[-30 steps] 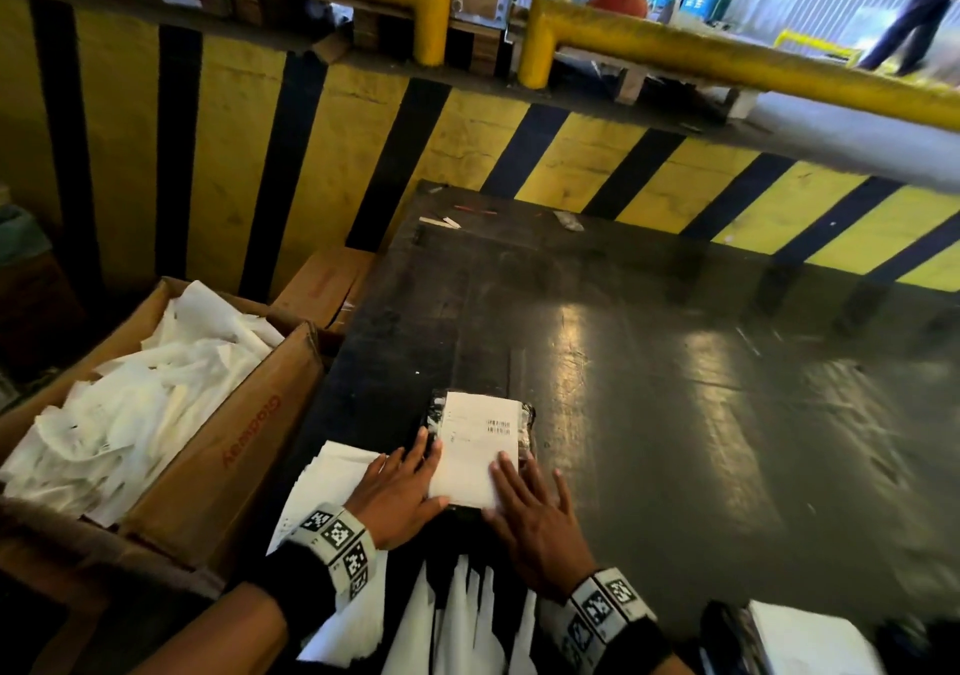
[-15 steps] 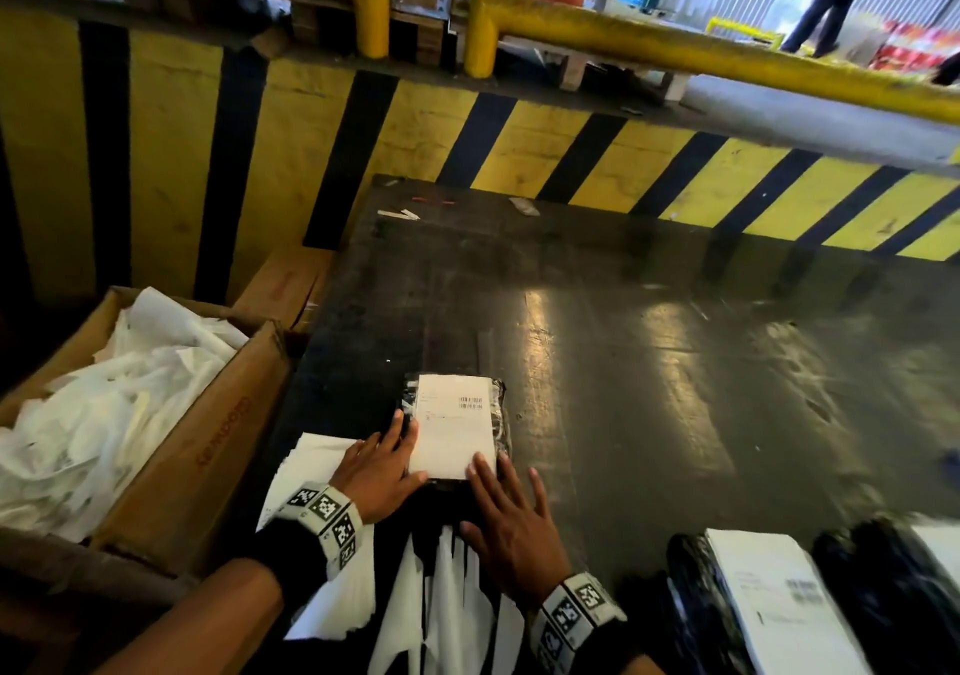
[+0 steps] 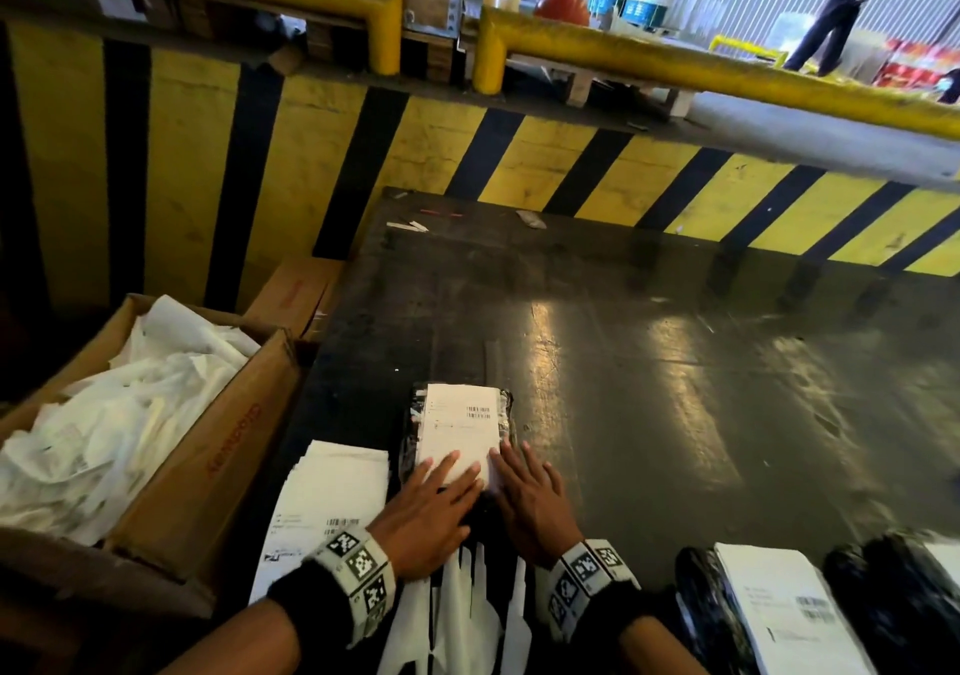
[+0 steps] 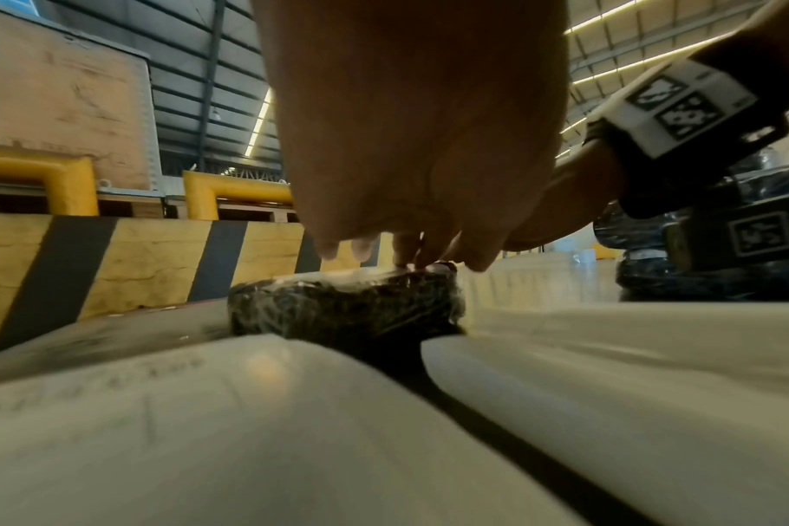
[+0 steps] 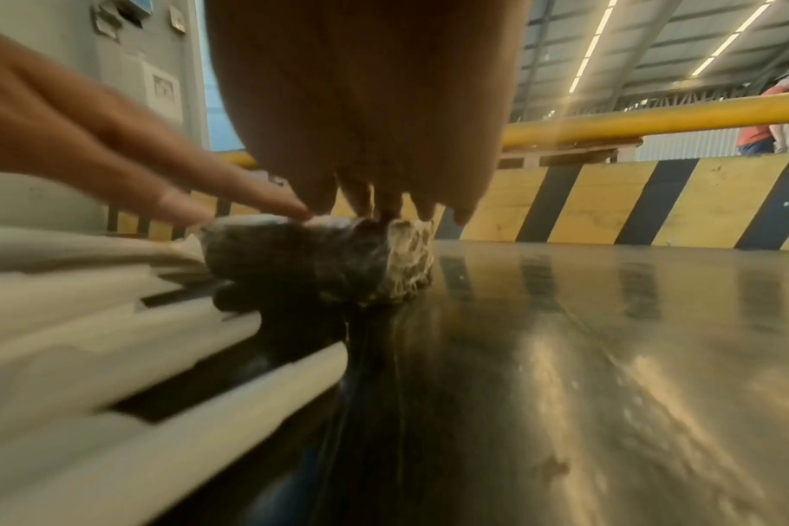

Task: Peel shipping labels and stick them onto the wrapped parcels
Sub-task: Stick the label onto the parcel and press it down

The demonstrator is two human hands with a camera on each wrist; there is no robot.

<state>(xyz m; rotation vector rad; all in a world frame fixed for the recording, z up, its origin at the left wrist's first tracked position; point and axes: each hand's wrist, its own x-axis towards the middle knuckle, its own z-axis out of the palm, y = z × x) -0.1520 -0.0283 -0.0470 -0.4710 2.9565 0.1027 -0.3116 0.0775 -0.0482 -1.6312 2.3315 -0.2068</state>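
Barcodes show on label (image 3: pixel 460 427) pressed onto parcel (image 3: pixel 506 417) by flat, spread hands.

cardboard box (image 3: pixel 208 445): red print, illegible | shipping label (image 3: pixel 457 430): barcodes, text unreadable

The head camera looks forward and down from above the dark table (image 3: pixel 649 362), toward the striped barrier (image 3: pixel 519 165). It takes in both hands and the wrapped parcel (image 3: pixel 506 414) at bottom centre. The left wrist camera sits low over white sheets, facing along the left hand (image 4: pixel 411 124) to the parcel (image 4: pixel 348 309), close ahead. The right wrist camera skims the tabletop, facing along the right hand (image 5: pixel 365 99). All three views share the parcel, and each wrist view catches the opposite hand.
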